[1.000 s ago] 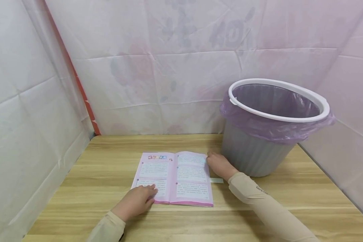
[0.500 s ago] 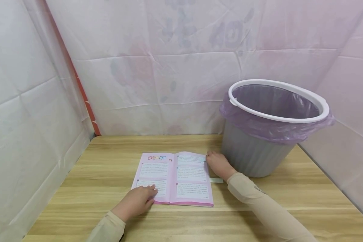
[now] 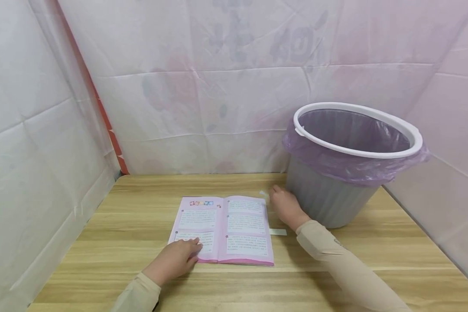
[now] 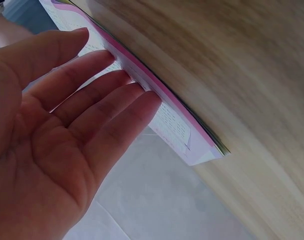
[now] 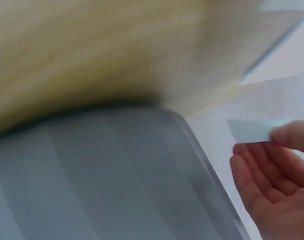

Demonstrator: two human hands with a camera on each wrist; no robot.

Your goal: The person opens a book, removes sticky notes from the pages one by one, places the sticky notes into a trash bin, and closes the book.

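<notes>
A pink-edged magazine (image 3: 246, 216) lies spread on the wooden table. Fingers of my left hand (image 3: 174, 259) rest on its lower left page; in the left wrist view that hand (image 4: 57, 135) has its fingers extended, tips at the printed page (image 4: 174, 125). Just off the upper right corner, my right hand (image 3: 286, 209) pinches a pale blue-green paper slip (image 3: 263, 193). The right wrist view shows the slip (image 5: 249, 131) between thumb and fingers, its free end pointing away from the hand. A second pale strip (image 3: 277, 232) sticks out past the magazine's right edge.
A grey ribbed trash bin (image 3: 327, 195) with a white rim and purple liner stands close to the right of my right hand. White printed cloth (image 3: 203, 108) walls the table's back and both sides. Bare wood (image 3: 113, 242) shows left of the magazine.
My right hand has moved slightly up and away from the page, taking the slip, which earlier lay over the upper right corner, off the magazine. My left hand stays put.
</notes>
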